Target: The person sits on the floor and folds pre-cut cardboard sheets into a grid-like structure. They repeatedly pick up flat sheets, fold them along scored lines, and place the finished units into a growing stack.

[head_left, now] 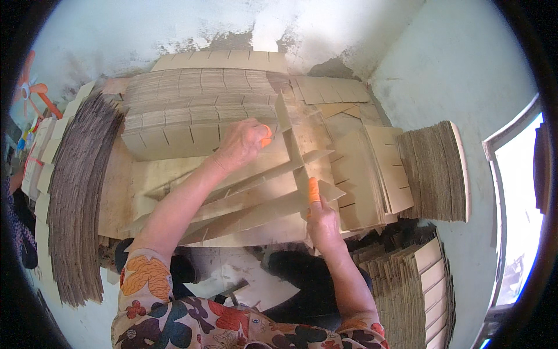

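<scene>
My right hand (323, 220), its index finger in an orange finger cover, grips the near end of a slotted cardboard strip (294, 145). That strip stands on edge and runs away from me. Two long cardboard strips (250, 210) cross it through its slots and slant down to the left over the board. My left hand (244, 142), also with an orange finger cover, is curled closed by the front right of a tall stack of slotted cardboard strips (168, 139). Whatever its fingers may hold is hidden.
A pale wooden board (116, 200) lies under the work. Tall cardboard stacks stand at the left (78, 198), right (433, 171) and lower right (401, 285). Flat slotted sheets (354, 174) lie right of my right hand. An orange-bladed fan (35, 90) stands far left.
</scene>
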Available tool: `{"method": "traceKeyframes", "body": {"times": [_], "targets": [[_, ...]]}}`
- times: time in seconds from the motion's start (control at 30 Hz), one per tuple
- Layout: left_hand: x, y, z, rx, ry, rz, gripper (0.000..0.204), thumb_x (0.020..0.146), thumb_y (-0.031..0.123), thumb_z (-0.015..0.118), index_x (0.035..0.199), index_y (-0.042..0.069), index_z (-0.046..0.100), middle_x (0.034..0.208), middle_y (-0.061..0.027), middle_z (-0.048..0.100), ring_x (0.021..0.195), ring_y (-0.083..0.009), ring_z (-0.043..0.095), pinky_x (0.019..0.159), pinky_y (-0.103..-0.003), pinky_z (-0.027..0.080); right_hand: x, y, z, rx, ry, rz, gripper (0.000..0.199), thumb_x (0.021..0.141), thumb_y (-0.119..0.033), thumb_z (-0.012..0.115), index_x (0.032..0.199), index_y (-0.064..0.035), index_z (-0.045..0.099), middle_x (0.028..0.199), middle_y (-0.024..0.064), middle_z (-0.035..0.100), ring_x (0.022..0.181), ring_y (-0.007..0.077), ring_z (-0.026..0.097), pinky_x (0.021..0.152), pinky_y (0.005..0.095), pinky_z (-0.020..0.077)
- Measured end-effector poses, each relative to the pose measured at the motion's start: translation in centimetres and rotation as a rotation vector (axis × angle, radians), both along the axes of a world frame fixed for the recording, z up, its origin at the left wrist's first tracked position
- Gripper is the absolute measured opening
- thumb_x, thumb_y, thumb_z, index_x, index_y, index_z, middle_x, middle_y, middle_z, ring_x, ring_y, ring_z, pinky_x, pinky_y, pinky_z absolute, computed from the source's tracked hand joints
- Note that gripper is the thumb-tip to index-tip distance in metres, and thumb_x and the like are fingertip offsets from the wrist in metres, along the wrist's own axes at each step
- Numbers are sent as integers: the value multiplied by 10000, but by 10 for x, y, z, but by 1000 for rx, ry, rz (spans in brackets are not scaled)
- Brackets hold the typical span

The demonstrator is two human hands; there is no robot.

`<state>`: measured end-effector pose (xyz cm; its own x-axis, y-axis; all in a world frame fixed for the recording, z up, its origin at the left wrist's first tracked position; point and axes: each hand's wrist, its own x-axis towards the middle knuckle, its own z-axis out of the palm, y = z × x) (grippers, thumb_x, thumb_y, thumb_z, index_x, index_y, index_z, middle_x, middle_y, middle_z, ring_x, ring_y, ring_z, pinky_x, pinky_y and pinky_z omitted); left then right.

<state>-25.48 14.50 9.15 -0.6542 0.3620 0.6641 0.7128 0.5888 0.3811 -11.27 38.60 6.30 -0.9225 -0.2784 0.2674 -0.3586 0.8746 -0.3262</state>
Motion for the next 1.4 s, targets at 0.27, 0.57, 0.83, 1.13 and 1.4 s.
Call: {"method": "traceKeyframes", "body": {"times": [0.27,0.57,0.83,1.13,1.4], "targets": [[22,-1,-40,-196,-318,65,102,739,95,693,777,44,613,715,-161,604,690,-357,596,621,-439,467,31,2,31,160,-157,13,806,700,123,479,1446,-48,228,897,239,588,750,392,609,628,461,492],[48,-22,-53,-182,-519,117,206,763,136,691,922,24,621,846,-192,642,808,-367,620,689,-453,478,23,18,-14,236,-78,69,726,712,84,509,1402,-16,307,808,207,581,713,359,623,606,430,508],[143,-54,-7,-65,-267,214,393,735,183,723,1082,36,613,924,-163,643,877,-348,592,751,-426,479,7,62,30,39,-221,-123,419,824,-159,609,1218,-39,533,978,190,624,830,383,607,740,459,486],[219,-70,-7,-284,-263,235,526,628,148,787,1088,-34,608,960,-163,647,886,-312,580,775,-397,475,-12,165,-28,420,83,-653,522,753,-241,723,1161,-9,496,1077,145,540,1068,315,496,818,472,436],[227,-78,-32,-270,-284,287,521,618,152,793,1067,-36,607,903,-158,642,861,-311,578,752,-399,470,-29,196,-52,252,139,-619,419,722,-220,744,1033,-38,530,998,166,615,960,360,588,756,463,479]]}}
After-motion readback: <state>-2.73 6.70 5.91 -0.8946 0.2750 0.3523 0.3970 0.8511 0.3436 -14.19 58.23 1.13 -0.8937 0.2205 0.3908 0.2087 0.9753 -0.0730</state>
